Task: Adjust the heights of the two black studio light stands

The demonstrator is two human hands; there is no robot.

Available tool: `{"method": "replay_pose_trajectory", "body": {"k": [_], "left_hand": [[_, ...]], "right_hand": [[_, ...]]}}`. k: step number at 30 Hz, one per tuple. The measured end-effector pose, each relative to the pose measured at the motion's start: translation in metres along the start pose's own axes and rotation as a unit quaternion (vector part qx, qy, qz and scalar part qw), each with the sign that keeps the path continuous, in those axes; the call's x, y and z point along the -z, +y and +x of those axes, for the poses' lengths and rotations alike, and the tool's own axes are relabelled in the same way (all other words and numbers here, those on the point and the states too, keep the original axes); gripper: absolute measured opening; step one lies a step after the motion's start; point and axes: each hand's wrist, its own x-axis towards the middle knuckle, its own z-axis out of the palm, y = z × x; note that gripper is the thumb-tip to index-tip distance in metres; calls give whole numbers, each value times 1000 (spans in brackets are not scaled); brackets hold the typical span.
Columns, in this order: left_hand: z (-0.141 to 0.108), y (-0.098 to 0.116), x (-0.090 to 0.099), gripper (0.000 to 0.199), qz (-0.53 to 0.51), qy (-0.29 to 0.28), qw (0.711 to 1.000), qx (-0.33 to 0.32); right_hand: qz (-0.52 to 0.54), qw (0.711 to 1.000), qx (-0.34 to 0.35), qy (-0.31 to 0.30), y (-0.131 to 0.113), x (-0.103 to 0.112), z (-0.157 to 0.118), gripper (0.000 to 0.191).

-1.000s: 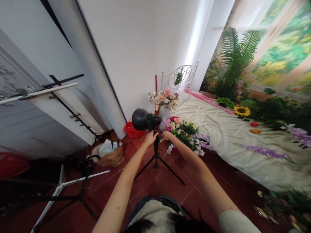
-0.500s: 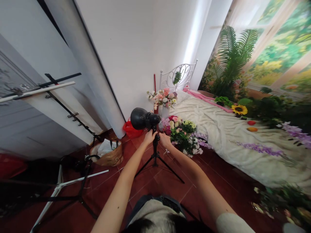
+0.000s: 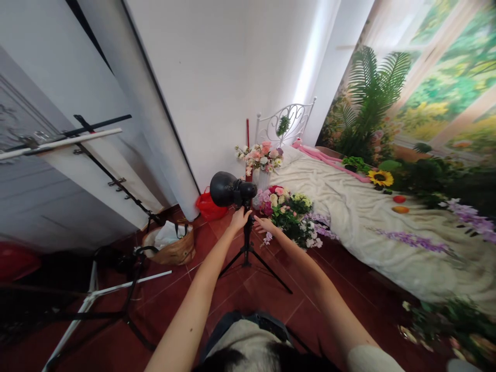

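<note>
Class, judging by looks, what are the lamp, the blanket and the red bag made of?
Lamp: metal or hard plastic, unclear which; its shell is smooth and dull black.
Blanket: probably soft, plush fabric with a matte finish, since it lies in rumpled folds.
Red bag: likely thin plastic, slightly shiny, given its bulging sides; fabric remains possible.

Right hand uncurled since earlier, fingers now spread beside black light stand

White wall, bright light streak, red tiled floor, cream-covered bed, window-scene backdrop
</note>
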Motion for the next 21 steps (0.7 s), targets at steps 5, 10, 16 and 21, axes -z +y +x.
{"method": "replay_pose_trajectory", "body": {"k": [5,10,16,21], "left_hand": [[0,0,0,34,2,-1,1000,0],[0,0,-1,37,20,-3,1000,11],[0,-3,-2,34,-2,-2,1000,-2],[0,-2,-2,35,10,-3,1000,1]], "right_hand": [[20,999,15,32,-2,-5,-4,31],[22,991,56,122,10,-13,5,20],[-45,976,148,151,27,-15,16,30],[-15,958,232,165,45,-14,24,22]]}}
